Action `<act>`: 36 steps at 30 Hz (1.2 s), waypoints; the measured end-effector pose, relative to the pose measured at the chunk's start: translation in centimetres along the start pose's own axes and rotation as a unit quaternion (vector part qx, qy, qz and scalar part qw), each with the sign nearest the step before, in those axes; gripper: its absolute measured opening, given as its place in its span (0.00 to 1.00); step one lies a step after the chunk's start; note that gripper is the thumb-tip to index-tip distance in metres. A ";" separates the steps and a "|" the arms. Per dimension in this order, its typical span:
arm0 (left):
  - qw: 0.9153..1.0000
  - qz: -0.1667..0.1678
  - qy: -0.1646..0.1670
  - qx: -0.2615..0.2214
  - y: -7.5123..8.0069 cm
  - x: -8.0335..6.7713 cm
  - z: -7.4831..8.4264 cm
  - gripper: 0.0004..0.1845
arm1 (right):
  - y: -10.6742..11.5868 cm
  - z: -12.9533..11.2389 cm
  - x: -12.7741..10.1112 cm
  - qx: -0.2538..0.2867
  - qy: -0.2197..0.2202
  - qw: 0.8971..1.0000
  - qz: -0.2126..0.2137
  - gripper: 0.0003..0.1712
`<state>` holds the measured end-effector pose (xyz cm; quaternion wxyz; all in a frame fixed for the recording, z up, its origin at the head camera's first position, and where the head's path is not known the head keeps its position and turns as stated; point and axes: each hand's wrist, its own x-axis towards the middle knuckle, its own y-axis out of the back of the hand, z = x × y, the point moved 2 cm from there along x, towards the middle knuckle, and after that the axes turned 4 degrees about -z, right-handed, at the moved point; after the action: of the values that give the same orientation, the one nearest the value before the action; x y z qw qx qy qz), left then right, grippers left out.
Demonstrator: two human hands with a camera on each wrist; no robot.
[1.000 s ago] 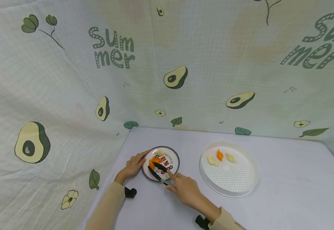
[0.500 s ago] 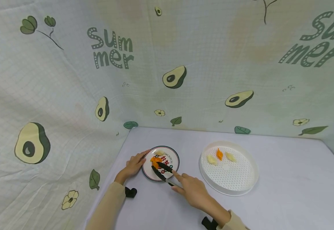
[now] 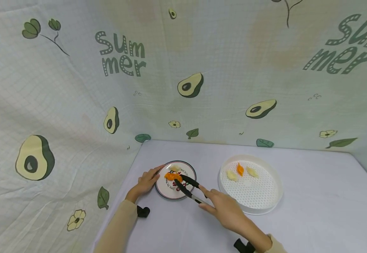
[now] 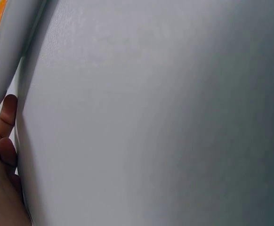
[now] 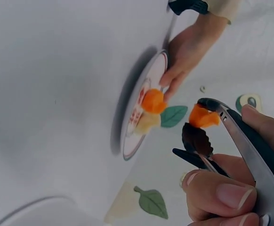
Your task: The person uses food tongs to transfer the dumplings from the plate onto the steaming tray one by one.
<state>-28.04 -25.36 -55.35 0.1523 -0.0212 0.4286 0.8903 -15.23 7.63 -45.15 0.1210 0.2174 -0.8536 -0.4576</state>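
My left hand (image 3: 147,181) grips the left rim of a white plate (image 3: 167,191) with a dark-edged border and red print; in the left wrist view, fingertips (image 4: 8,110) sit at its underside. My right hand (image 3: 224,209) holds black-tipped metal tongs (image 3: 184,188) over the plate's right part. Between the tips is an orange dumpling (image 5: 203,117), raised above the plate in the right wrist view. Another orange dumpling (image 5: 154,100) and a pale yellow one (image 5: 147,121) lie on the plate.
A round white tray (image 3: 276,196) with a perforated liner stands to the right of the plate. On it lie two pale dumplings (image 3: 232,176) and an orange one (image 3: 240,169). A printed cloth (image 3: 221,116) hangs behind the white table (image 3: 322,196).
My right hand and the tongs have moved right across the plate, and an orange dumpling has shifted right with the tips. My left hand has stayed at the rim.
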 end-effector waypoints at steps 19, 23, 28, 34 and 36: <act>1.000 0.005 0.003 0.003 0.1 -0.3 0.4 0.24 | 3.6 2.4 -3.7 0.018 -0.050 0.998 0.036 0.37; 1.000 0.007 0.005 0.001 0.1 -0.3 0.3 0.24 | 4.4 3.2 -4.5 0.013 -0.059 0.998 0.033 0.37; 1.000 0.007 0.001 0.005 0.0 -0.3 0.2 0.24 | 5.3 4.2 -5.5 -0.004 -0.067 0.997 0.039 0.37; 1.000 0.006 -0.003 -0.001 0.0 -0.4 0.3 0.24 | 6.1 5.4 -6.8 -0.020 -0.066 0.996 0.061 0.36; 1.000 0.005 -0.002 -0.002 0.0 -0.4 0.4 0.24 | 6.3 5.9 -7.3 -0.027 -0.070 0.995 0.064 0.35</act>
<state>-27.66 -25.21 -55.04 0.1487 -0.0171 0.4267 0.8919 -12.89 18.46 -43.21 0.0953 0.1265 -0.8595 -0.4860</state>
